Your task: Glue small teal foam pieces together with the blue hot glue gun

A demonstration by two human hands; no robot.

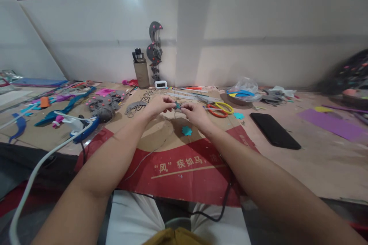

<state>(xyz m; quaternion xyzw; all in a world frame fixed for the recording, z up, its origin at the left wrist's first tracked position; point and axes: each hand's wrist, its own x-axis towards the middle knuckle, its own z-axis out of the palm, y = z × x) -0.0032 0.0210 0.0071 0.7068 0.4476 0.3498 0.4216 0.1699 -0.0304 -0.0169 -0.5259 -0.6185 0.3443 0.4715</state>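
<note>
Left hand and right hand meet mid-surface, fingers pinched together on a small teal piece, held just above the cardboard. Thin wire hangs from it. Second teal flower lies flat near the right wrist. Scissors just beside the right hand.

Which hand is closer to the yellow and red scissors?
Right. The right hand is just beside the scissors; the left hand is farther off, beyond the teal piece.
</note>
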